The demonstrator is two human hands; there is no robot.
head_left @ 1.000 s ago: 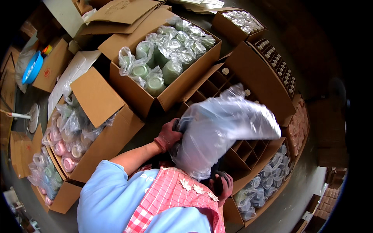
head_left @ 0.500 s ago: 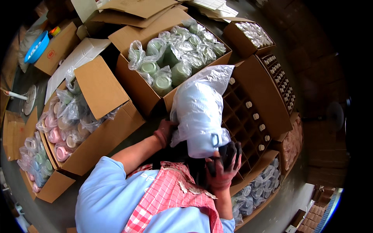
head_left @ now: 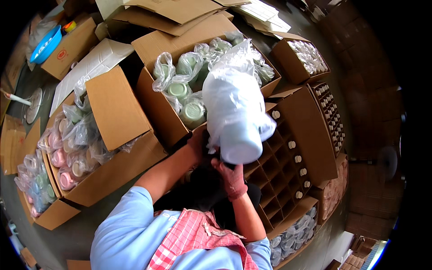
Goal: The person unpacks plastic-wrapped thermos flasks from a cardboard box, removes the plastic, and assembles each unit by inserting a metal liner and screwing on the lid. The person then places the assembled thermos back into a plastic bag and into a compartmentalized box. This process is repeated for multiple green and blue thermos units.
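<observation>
In the head view, a pale blue container (head_left: 241, 146) is raised in front of the person, tilted, its smooth round base turned toward the lower edge and the rest wrapped in a translucent plastic bag (head_left: 234, 87). It is in front of a large open carton (head_left: 158, 108) of bagged green containers (head_left: 192, 113) and just beside the cells of a divided carton (head_left: 270, 180), where white-capped bottles (head_left: 298, 159) stand along the right side. The left hand (head_left: 198, 140), in a reddish glove, is at the container's lower left side; its fingers pass out of sight, so I cannot tell how far they close. The right hand (head_left: 230, 176), gloved in red with dark patches, is just below the base, fingers bent upward and close to the left hand; whether they grip the container or only touch it cannot be told. To the left is a carton (head_left: 116, 170) of bagged containers, several of them pink (head_left: 66, 181). At lower right, another carton holds bagged greyish containers (head_left: 290, 238). A bright blue basin (head_left: 46, 45) is at upper left.
</observation>
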